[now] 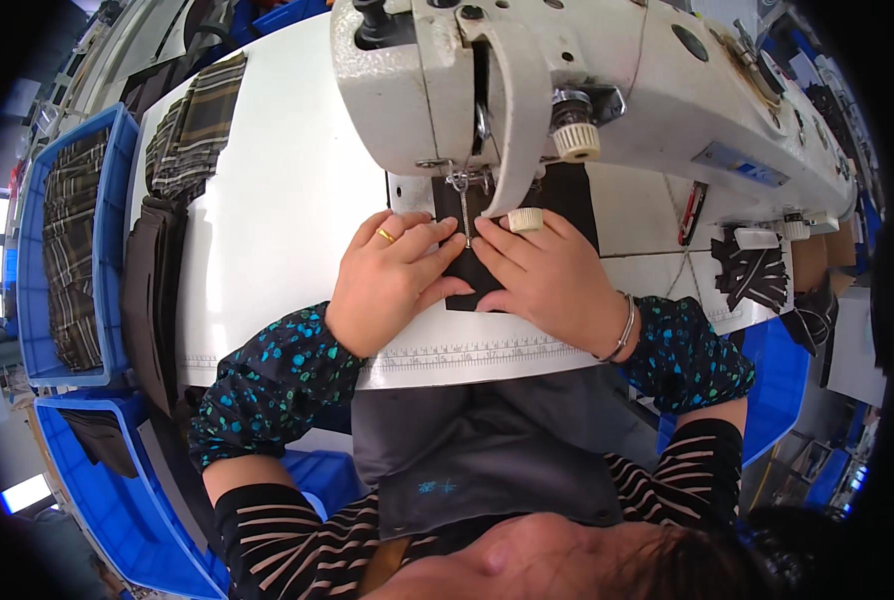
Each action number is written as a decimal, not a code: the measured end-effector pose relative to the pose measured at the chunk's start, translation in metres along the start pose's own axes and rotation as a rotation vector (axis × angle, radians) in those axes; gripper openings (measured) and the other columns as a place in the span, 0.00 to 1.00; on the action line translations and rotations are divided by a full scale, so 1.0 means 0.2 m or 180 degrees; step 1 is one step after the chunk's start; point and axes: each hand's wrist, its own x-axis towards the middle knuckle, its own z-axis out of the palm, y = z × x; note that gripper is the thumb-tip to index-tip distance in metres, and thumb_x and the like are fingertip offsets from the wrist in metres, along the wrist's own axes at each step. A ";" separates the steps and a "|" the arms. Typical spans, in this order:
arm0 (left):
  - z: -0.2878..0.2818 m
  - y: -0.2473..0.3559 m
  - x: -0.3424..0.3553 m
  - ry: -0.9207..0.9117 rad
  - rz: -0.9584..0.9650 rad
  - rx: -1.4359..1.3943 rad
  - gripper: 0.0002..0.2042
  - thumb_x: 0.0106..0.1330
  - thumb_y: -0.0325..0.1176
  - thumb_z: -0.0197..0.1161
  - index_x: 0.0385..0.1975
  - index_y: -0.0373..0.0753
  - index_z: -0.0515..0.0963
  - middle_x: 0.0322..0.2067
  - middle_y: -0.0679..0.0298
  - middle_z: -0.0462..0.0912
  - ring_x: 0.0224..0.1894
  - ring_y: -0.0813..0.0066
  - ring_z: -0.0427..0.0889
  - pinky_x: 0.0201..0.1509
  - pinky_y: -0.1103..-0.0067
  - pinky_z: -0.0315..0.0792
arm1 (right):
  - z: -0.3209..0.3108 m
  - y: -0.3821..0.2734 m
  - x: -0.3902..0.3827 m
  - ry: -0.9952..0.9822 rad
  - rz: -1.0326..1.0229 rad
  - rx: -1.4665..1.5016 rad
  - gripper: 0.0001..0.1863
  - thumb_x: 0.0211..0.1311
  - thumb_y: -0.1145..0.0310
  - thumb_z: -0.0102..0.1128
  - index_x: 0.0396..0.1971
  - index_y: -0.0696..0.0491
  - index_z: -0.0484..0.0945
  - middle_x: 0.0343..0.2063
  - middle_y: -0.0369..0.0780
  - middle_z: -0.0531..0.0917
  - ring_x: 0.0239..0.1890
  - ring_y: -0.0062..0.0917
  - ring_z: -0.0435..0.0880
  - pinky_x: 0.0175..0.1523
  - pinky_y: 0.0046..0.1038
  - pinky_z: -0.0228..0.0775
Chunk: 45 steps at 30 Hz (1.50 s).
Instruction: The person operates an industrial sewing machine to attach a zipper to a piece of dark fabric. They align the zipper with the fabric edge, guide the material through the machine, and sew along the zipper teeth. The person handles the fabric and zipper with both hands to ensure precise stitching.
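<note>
A dark fabric piece [567, 200] lies flat on the white sewing table under the presser foot [467, 180] of a sewing machine [397, 110]. A narrow, pale, metallic-looking strip [466, 215] runs down the fabric from the foot; its kind is unclear. My left hand [392, 270], with a gold ring, rests at the fabric's left edge, fingertips beside the strip. On the right of the strip, my right hand [547, 275], with a bracelet at the wrist, lies on the fabric. Fingers of both hands are stretched out flat, thumbs pointing inward. Neither grasps the cloth.
Plaid fabric pieces [197, 125] and dark folded pieces [152, 290] lie along the table's left side. Blue bins [117, 190] stand beyond. At right are a red-and-black cutter-like tool [692, 212] and a heap of dark strips [747, 275]. A ruler scale [467, 355] follows the front edge.
</note>
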 end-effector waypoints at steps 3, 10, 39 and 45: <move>0.00 0.01 0.00 0.0055 0.0044 -0.0044 0.24 0.55 0.46 0.75 0.50 0.41 0.88 0.54 0.66 0.86 0.57 0.63 0.81 0.64 0.63 0.73 | 0.00 -0.01 -0.01 -0.0017 -0.0002 -0.0002 0.35 0.46 0.50 0.78 0.52 0.57 0.84 0.50 0.39 0.84 0.58 0.33 0.79 0.67 0.41 0.70; 0.01 -0.07 0.06 0.0127 -0.0001 -0.0013 0.23 0.57 0.47 0.75 0.50 0.41 0.88 0.53 0.66 0.86 0.57 0.63 0.81 0.65 0.64 0.72 | 0.01 0.07 0.05 -0.0236 0.0074 -0.0037 0.38 0.48 0.46 0.74 0.56 0.56 0.83 0.61 0.40 0.83 0.59 0.33 0.82 0.67 0.38 0.71; 0.04 -0.02 0.07 0.0239 -0.0012 0.0297 0.20 0.60 0.45 0.74 0.48 0.39 0.88 0.50 0.67 0.86 0.54 0.68 0.82 0.62 0.65 0.74 | 0.06 0.09 0.08 0.0474 0.0065 -0.0098 0.18 0.61 0.66 0.70 0.50 0.56 0.86 0.36 0.40 0.86 0.43 0.34 0.83 0.62 0.42 0.74; 0.06 -0.07 0.09 0.0343 -0.0027 0.0348 0.18 0.62 0.43 0.73 0.49 0.40 0.88 0.51 0.68 0.86 0.55 0.68 0.81 0.63 0.65 0.73 | 0.11 0.13 0.10 0.0606 0.0159 -0.0219 0.12 0.62 0.67 0.68 0.43 0.54 0.87 0.28 0.40 0.82 0.40 0.36 0.83 0.62 0.43 0.75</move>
